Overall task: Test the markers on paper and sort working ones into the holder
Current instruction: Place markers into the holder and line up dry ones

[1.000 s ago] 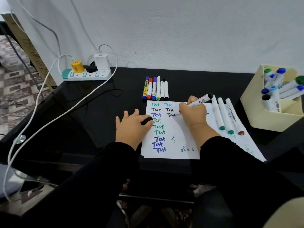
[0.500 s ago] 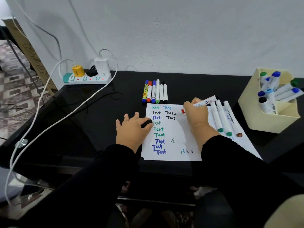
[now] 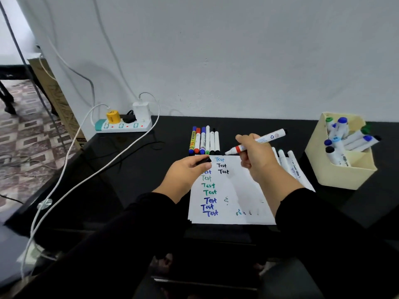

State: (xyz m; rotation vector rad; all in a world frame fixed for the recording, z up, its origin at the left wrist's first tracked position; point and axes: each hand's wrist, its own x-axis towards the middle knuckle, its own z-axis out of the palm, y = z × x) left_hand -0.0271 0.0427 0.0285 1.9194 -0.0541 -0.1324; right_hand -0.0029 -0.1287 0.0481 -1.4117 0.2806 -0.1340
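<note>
- Black glossy table [image 3: 129, 169] against a white wall carries white paper [image 3: 233, 190] near its front edge.
- Right hand [image 3: 257, 156] fingers grip an uncapped white marker [image 3: 259, 140] above the paper.
- Left hand [image 3: 185, 171] fingers pinch its black cap [image 3: 204, 161].
- Cream plastic holder [image 3: 336, 175] sits at the right edge.

Home desk corner: black table [image 3: 121, 173] against plain white wall [image 3: 216, 50], power strip [image 3: 123, 125] with chargers plugged in, patterned floor tiles [image 3: 28, 134], cardboard box [image 3: 58, 100] leaning alongside.

both arms wear long black sleeves [image 3: 133, 238], hands bare.
</note>
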